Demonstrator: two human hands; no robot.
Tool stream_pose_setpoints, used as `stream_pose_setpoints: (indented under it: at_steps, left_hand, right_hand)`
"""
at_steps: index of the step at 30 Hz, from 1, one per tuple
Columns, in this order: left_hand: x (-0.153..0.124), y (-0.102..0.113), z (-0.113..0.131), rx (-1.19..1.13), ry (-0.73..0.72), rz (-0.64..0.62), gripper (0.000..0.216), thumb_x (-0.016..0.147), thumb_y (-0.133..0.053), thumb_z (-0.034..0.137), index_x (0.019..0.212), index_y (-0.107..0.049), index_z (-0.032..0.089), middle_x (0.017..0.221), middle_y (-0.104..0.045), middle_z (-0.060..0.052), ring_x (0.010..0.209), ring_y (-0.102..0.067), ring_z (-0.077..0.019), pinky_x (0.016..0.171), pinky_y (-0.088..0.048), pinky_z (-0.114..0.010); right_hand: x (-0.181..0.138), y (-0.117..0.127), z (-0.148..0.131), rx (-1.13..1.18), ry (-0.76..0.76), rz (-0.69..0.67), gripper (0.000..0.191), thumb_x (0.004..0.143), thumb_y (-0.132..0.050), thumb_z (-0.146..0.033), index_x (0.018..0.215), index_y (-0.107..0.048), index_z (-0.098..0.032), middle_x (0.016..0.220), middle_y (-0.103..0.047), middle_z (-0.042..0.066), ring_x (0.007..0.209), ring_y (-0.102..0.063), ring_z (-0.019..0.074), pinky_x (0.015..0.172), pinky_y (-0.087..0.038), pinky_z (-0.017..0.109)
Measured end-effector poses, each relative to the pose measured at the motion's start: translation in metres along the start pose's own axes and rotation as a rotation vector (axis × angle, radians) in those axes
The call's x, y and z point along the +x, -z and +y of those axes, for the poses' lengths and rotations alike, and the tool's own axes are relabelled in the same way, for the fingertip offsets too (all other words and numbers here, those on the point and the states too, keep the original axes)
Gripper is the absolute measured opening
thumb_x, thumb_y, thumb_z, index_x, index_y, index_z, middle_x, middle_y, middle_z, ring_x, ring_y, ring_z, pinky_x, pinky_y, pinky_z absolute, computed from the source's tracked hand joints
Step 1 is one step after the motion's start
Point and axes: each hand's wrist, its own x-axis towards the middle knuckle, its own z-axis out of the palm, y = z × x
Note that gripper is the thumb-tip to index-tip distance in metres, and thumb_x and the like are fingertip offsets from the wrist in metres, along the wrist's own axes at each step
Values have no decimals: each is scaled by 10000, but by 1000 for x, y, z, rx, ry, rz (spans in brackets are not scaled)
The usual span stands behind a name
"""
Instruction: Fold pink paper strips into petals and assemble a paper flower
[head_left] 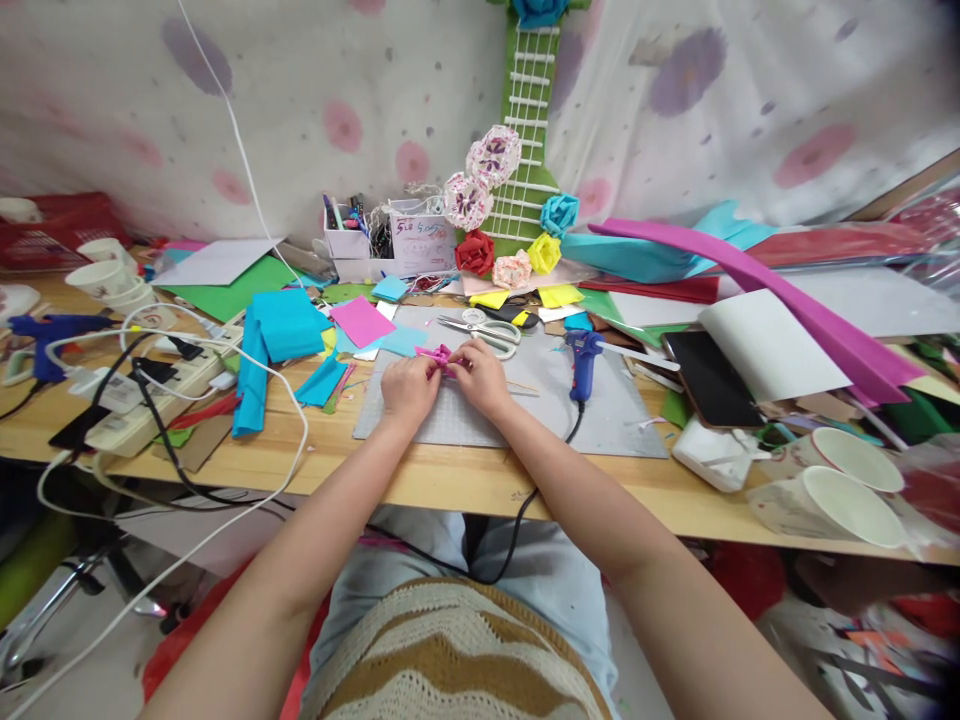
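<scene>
Between my fingertips is a small magenta paper flower point(435, 354), partly hidden by the fingers. My left hand point(409, 388) pinches it from the left, and my right hand point(478, 377) grips it from the right. Both hands are over a grey cutting mat point(480, 425). Just beyond them lie scissors with pale handles point(501, 340). A blue glue gun point(583, 365) rests on the mat to the right, a white glue stick out of its back and its black cord running down off the table edge.
Blue crepe paper point(285, 327), a magenta sheet point(362, 323) and a power strip point(161, 385) lie on the left. A green guitar-shaped panel with paper flowers point(525, 150) stands behind. Right are a phone point(711, 380), paper cups point(832, 505) and a magenta strip point(780, 290).
</scene>
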Motion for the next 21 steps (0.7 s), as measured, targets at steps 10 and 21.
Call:
stream_pose_setpoints:
  at_steps: [10, 21]
  left_hand:
    - [-1, -1, -2, -18, 38, -38, 144, 762, -572, 318, 716, -661, 216, 710, -689, -47, 707, -616, -216, 655, -376, -340]
    - [-2, 1, 0, -105, 107, -13, 182, 783, -562, 375, 794, -652, 218, 720, -691, -32, 724, -619, -211, 676, -376, -335]
  right_hand:
    - [-2, 4, -4, -187, 4, -111, 138, 842, -504, -234, 831, -637, -201, 932, -586, 38, 834, -556, 159, 704, -427, 277]
    - [1, 0, -4, -232, 60, -142, 173, 878, -436, -213, 870, -605, -175, 964, -554, 69, 836, -536, 158, 754, -435, 275]
